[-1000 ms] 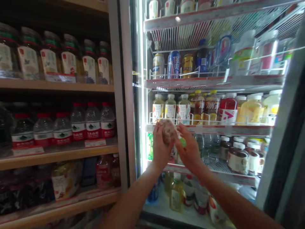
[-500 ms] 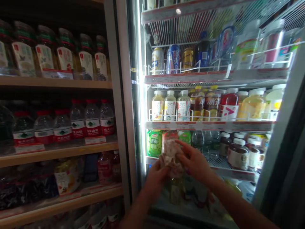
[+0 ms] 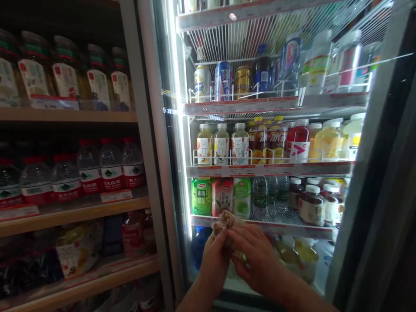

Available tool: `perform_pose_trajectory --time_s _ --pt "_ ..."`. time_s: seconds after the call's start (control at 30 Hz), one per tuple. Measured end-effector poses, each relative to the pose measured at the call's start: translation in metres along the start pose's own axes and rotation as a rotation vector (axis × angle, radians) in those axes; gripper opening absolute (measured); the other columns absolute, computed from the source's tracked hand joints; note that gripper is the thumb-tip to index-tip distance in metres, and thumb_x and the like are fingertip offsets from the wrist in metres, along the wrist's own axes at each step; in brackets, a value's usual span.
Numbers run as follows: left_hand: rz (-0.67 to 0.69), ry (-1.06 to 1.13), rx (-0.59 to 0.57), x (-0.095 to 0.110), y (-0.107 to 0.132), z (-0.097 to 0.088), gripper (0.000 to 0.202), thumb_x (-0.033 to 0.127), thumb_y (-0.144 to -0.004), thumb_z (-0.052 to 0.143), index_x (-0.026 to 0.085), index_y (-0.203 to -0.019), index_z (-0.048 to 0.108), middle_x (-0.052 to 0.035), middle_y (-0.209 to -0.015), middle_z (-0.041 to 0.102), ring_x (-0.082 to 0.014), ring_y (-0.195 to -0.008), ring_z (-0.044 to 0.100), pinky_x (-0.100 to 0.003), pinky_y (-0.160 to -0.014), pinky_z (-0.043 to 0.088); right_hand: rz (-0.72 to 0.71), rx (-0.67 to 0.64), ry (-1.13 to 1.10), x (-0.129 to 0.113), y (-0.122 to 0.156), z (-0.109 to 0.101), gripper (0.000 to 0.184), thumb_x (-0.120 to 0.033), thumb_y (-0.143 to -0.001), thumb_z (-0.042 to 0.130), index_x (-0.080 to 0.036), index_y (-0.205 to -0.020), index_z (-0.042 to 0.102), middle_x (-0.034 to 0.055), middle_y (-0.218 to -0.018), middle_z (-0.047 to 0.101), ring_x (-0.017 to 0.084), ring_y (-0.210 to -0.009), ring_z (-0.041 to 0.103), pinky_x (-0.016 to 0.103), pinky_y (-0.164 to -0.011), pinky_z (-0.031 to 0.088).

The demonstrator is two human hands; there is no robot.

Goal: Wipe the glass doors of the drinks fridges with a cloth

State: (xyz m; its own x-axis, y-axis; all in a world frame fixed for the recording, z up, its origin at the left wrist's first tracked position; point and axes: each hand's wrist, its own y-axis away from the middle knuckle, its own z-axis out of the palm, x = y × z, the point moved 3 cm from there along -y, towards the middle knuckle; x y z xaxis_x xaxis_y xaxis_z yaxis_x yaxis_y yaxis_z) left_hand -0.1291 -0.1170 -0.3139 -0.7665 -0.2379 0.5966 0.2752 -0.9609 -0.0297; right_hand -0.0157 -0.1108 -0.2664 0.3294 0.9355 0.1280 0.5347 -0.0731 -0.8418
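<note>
A: Where's the crumpled wad (image 3: 225, 219)?
B: Pinched between the left hand (image 3: 212, 260) and the right hand (image 3: 256, 255), just before the cooler shelf (image 3: 292, 229) front edge. If the grip loosens it might drop, or a nudge could topple the green bottle (image 3: 242, 197).

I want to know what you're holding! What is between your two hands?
A crumpled brownish wad, maybe a rag, gripped by the left hand and right hand. The head view shows it.
</note>
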Motion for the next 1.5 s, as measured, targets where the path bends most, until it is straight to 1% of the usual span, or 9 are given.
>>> perform_pose_trajectory --time_s 0.27,0.43,0.5,0.67,0.8,0.93,1.13,1.37,1.5 --pt "-0.013 -0.18 -0.012 0.015 -0.008 -0.015 0.027 0.024 -0.051 0.08 0.016 -0.074 0.068 -0.0028 -0.081 0.069 -0.0125 -0.075 0.063 -0.021 -0.071 0.048 -0.198 -0.153 0.149 -0.008 0.005 0.023 0.044 -0.013 -0.08 0.048 -0.017 -0.123 0.053 0.0041 -0.134 0.051 0.024 -0.13 0.039 0.04 -0.097 0.049" --pt "0.025 -0.355 -0.193 0.077 -0.015 -0.004 0.031 0.039 -0.066 0.067 0.019 -0.09 0.067 -0.0066 -0.1 0.069 -0.0204 -0.096 0.062 -0.033 -0.082 0.049 -0.291 0.004 0.093 0.004 -0.042 0.031 0.045 -0.008 -0.083 0.046 -0.018 -0.127 0.048 0.0074 -0.137 0.048 0.022 -0.138 0.023 0.04 -0.104 0.044" --pt "0.195 -0.5 -0.166 0.11 -0.022 -0.005 0.036 0.044 -0.072 0.058 0.02 -0.1 0.064 -0.008 -0.108 0.067 -0.0243 -0.106 0.059 -0.042 -0.09 0.047 -0.236 0.133 0.12 0.021 -0.088 0.022 0.049 -0.006 -0.084 0.042 -0.022 -0.131 0.044 0.0051 -0.139 0.045 0.02 -0.139 0.021 0.041 -0.109 0.038" --pt "0.945 -1.227 0.274 0.165 -0.032 -0.043 0.033 0.033 -0.079 0.05 0.019 -0.108 0.056 -0.012 -0.127 0.055 -0.0259 -0.121 0.048 -0.05 -0.105 0.034 -0.018 0.219 0.306 0.047 -0.173 0.032 0.055 -0.012 -0.085 0.044 -0.023 -0.138 0.036 0.0052 -0.148 0.031 0.027 -0.14 0.017 0.055 -0.113 0.021" --pt "1.307 -1.736 0.276 0.159 -0.025 -0.085 0.042 0.025 -0.084 0.046 0.019 -0.125 0.046 -0.014 -0.142 0.038 -0.028 -0.132 0.036 -0.053 -0.106 0.033 -0.258 -0.054 0.259 0.015 -0.119 0.098 0.065 -0.005 -0.08 0.043 -0.019 -0.141 0.03 0.003 -0.149 0.03 0.026 -0.139 0.02 0.045 -0.114 0.026" --pt "1.381 -1.967 0.223 0.152 -0.018 -0.106 0.054 0.02 -0.084 0.046 0.02 -0.136 0.033 -0.0165 -0.144 0.036 -0.0295 -0.134 0.032 -0.056 -0.104 0.033 -0.552 -0.203 0.158 -0.01 -0.059 0.141 0.053 -0.013 -0.083 0.046 -0.013 -0.136 0.039 0.0052 -0.137 0.048 0.02 -0.132 0.036 0.036 -0.11 0.033" --pt "1.375 -1.999 0.302 0.154 -0.021 -0.112 0.057 0.02 -0.085 0.043 0.02 -0.14 0.027 -0.0164 -0.147 0.031 -0.0286 -0.136 0.03 -0.055 -0.106 0.03 -0.29 -0.046 0.24 0.006 -0.126 0.123 0.06 -0.009 -0.083 0.043 -0.024 -0.14 0.033 0.0007 -0.149 0.03 0.024 -0.139 0.02 0.049 -0.114 0.02" --pt "1.316 -2.099 0.34 0.151 -0.019 -0.132 0.053 0.023 -0.086 0.044 0.014 -0.137 0.032 -0.0197 -0.146 0.031 -0.0292 -0.137 0.027 -0.053 -0.106 0.032 -0.568 -0.235 0.182 -0.018 -0.039 0.162 0.048 -0.019 -0.087 0.045 -0.014 -0.135 0.043 0.0054 -0.137 0.048 0.019 -0.13 0.037 0.035 -0.111 0.027" --pt "1.344 -2.074 0.354 0.158 -0.015 -0.121 0.053 0.024 -0.087 0.043 0.016 -0.138 0.03 -0.0191 -0.147 0.029 -0.0288 -0.137 0.026 -0.053 -0.106 0.031 -0.395 -0.133 0.254 -0.002 -0.063 0.139 0.056 -0.013 -0.085 0.045 -0.024 -0.139 0.037 -0.0003 -0.143 0.041 0.022 -0.135 0.028 0.044 -0.114 0.017"
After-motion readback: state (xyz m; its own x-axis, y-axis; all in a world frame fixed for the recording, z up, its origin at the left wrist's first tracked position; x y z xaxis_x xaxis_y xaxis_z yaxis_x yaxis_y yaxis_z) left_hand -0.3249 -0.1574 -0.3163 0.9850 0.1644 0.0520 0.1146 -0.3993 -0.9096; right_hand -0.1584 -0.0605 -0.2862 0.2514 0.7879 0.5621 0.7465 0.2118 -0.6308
